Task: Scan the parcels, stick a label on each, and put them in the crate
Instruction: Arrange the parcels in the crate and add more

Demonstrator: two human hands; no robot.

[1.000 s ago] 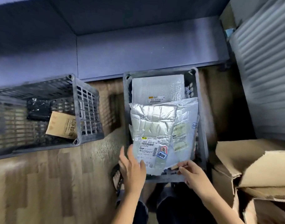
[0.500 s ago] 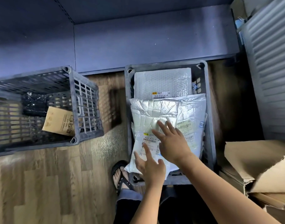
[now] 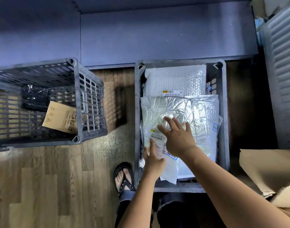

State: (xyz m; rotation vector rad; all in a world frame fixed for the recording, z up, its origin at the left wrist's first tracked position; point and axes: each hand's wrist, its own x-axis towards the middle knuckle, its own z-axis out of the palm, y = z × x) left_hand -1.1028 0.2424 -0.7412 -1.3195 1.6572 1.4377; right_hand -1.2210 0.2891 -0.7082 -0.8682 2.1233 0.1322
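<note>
A grey crate (image 3: 223, 112) stands on the floor ahead of me, filled with several white plastic parcels. The top parcel (image 3: 159, 117) is a crinkled white bag with a barcode label. My right hand (image 3: 177, 137) lies flat on it with the fingers spread. My left hand (image 3: 153, 157) presses on the bag's lower left part, fingers straight. Under it lies a wider silvery bag (image 3: 205, 112), and a bubble mailer (image 3: 175, 79) sits at the crate's far end.
A second grey crate (image 3: 89, 99) at the left holds a brown envelope (image 3: 61, 117) and a black parcel (image 3: 34, 97). Cardboard boxes (image 3: 269, 168) stand at the right. A blue-grey shelf board (image 3: 157, 33) runs behind the crates. My sandalled foot (image 3: 124, 176) is beside the near crate.
My right hand moved from the crate's near rim up onto the top parcel. My left hand slid a little right along the parcel's lower edge. The camera came closer.
</note>
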